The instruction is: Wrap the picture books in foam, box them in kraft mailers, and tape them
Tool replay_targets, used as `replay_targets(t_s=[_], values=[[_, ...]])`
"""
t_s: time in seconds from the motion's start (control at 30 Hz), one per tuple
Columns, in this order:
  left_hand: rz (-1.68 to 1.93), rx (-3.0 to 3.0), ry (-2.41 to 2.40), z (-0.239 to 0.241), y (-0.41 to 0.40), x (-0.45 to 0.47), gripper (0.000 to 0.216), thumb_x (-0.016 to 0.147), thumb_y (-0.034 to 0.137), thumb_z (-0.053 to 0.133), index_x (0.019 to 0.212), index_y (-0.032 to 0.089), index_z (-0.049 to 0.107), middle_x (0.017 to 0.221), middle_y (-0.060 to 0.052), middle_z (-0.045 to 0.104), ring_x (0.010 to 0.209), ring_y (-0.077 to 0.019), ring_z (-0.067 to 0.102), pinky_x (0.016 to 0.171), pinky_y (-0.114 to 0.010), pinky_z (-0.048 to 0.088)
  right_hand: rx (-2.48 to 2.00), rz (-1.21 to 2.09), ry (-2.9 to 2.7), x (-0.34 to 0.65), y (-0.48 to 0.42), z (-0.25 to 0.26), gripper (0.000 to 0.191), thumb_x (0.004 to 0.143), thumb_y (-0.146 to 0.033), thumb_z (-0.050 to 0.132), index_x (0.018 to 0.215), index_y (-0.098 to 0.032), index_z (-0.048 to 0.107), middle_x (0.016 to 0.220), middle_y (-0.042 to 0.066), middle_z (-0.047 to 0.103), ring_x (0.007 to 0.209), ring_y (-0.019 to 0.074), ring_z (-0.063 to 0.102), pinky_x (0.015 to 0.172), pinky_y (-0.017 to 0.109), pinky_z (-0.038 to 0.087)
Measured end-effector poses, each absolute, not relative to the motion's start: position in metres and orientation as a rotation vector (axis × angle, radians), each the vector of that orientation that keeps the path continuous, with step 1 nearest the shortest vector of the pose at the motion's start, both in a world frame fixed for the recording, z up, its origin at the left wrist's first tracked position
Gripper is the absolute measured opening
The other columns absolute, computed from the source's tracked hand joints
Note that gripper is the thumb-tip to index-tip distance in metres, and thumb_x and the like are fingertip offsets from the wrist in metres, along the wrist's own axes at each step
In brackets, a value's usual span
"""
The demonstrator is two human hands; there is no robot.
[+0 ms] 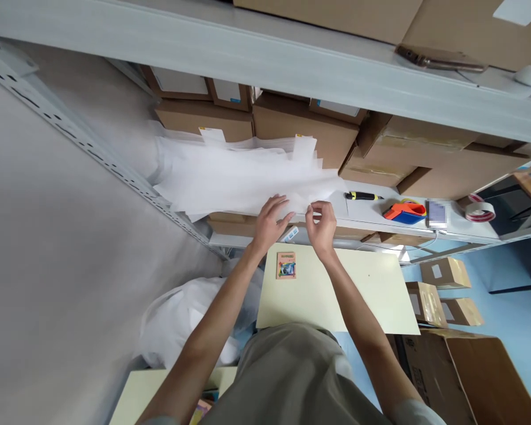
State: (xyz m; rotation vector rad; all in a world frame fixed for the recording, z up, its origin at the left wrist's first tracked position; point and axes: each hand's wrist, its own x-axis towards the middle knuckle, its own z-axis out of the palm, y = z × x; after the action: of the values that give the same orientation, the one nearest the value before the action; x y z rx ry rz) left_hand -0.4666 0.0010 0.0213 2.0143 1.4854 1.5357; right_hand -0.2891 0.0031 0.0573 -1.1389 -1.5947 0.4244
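A stack of thin white, slightly translucent sheets (230, 177) lies across the shelf ahead of me. My right hand (321, 229) pinches the near right edge of a sheet between thumb and fingertips. Just to its left, my left hand (269, 224) rests at the same edge, fingers bent over the sheet and thumb apart. Below the hands, a small card-like item with a colourful picture (286, 265) lies on the pale yellow table (345, 289). A small white object with blue marks (289, 234) sits between my wrists.
Right of the sheets on the shelf (464, 230) lie a black-and-yellow cutter (363, 196), an orange-and-blue tape dispenser (405, 212), a device on a cable (436, 213) and tape rolls (478, 211). Cardboard boxes (305, 127) stand behind. A metal upright (92, 150) rises at left; an open carton (491, 372) stands lower right.
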Motion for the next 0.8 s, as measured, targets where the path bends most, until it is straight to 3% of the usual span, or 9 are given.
replay_targets(t_s=[0.13, 0.27, 0.37, 0.53, 0.63, 0.7, 0.8], values=[[1.458, 1.928, 1.628, 0.008, 0.015, -0.456, 0.036, 0.106, 0.044, 0.067, 0.135, 0.023, 0.072, 0.154, -0.013, 0.067, 0.154, -0.0308, 0.055, 0.135, -0.054, 0.038, -1.182, 0.511, -1.653, -0.262, 0.010, 0.042, 0.024, 0.109, -0.046, 0.053, 0.106, -0.025, 0.064, 0.111, 0.008, 0.069, 0.098, 0.0216, 0.071, 0.074, 0.032, 0.061], [1.468, 1.922, 1.782, 0.003, 0.028, -0.450, 0.022, 0.104, 0.035, 0.068, 0.119, 0.023, 0.077, 0.166, -0.014, 0.055, 0.159, -0.0352, 0.046, 0.130, -0.056, 0.043, -1.301, 0.534, -1.793, -0.240, 0.023, 0.021, 0.022, 0.108, -0.040, 0.052, 0.106, -0.023, 0.066, 0.113, 0.010, 0.071, 0.091, 0.0215, 0.072, 0.074, 0.033, 0.059], [1.491, 1.895, 1.882, 0.007, 0.031, -0.444, 0.015, 0.103, 0.026, 0.063, 0.109, 0.022, 0.077, 0.157, -0.014, 0.061, 0.141, -0.0321, 0.061, 0.119, -0.049, 0.053, -1.389, 0.508, -1.877, -0.233, 0.035, 0.010, 0.018, 0.106, -0.034, 0.056, 0.107, -0.022, 0.068, 0.115, 0.010, 0.072, 0.089, 0.0225, 0.072, 0.075, 0.034, 0.056], [1.450, 1.803, 2.011, 0.018, 0.036, -0.437, 0.031, 0.103, 0.016, 0.055, 0.131, 0.019, 0.067, 0.145, -0.016, 0.066, 0.109, -0.0239, 0.074, 0.090, -0.035, 0.060, -1.363, 0.485, -1.998, -0.233, 0.050, 0.003, 0.018, 0.107, -0.027, 0.056, 0.117, -0.019, 0.069, 0.120, 0.012, 0.071, 0.093, 0.0231, 0.072, 0.076, 0.033, 0.055], [1.284, 1.835, 2.171, 0.022, 0.046, -0.437, 0.031, 0.104, 0.018, 0.056, 0.133, 0.019, 0.067, 0.134, -0.014, 0.073, 0.112, -0.0276, 0.072, 0.100, -0.039, 0.057, -1.338, 0.343, -2.003, -0.233, 0.052, 0.006, 0.022, 0.110, -0.027, 0.053, 0.124, -0.019, 0.068, 0.123, 0.014, 0.068, 0.108, 0.0268, 0.069, 0.082, 0.036, 0.058], [1.172, 1.917, 2.207, 0.022, 0.055, -0.440, 0.027, 0.105, 0.023, 0.060, 0.129, 0.019, 0.071, 0.129, -0.014, 0.077, 0.122, -0.0323, 0.069, 0.110, -0.045, 0.054, -1.317, 0.222, -2.006, -0.232, 0.052, 0.012, 0.025, 0.110, -0.025, 0.052, 0.130, -0.018, 0.066, 0.128, 0.017, 0.066, 0.121, 0.0298, 0.064, 0.095, 0.041, 0.059], [1.047, 2.031, 2.125, 0.015, 0.064, -0.444, 0.024, 0.101, 0.027, 0.069, 0.122, 0.018, 0.076, 0.127, -0.015, 0.079, 0.125, -0.0356, 0.068, 0.116, -0.049, 0.051, -1.284, 0.083, -2.052, -0.231, 0.054, 0.025, 0.035, 0.110, -0.021, 0.051, 0.142, -0.015, 0.062, 0.147, 0.022, 0.060, 0.142, 0.0340, 0.054, 0.116, 0.052, 0.050]])
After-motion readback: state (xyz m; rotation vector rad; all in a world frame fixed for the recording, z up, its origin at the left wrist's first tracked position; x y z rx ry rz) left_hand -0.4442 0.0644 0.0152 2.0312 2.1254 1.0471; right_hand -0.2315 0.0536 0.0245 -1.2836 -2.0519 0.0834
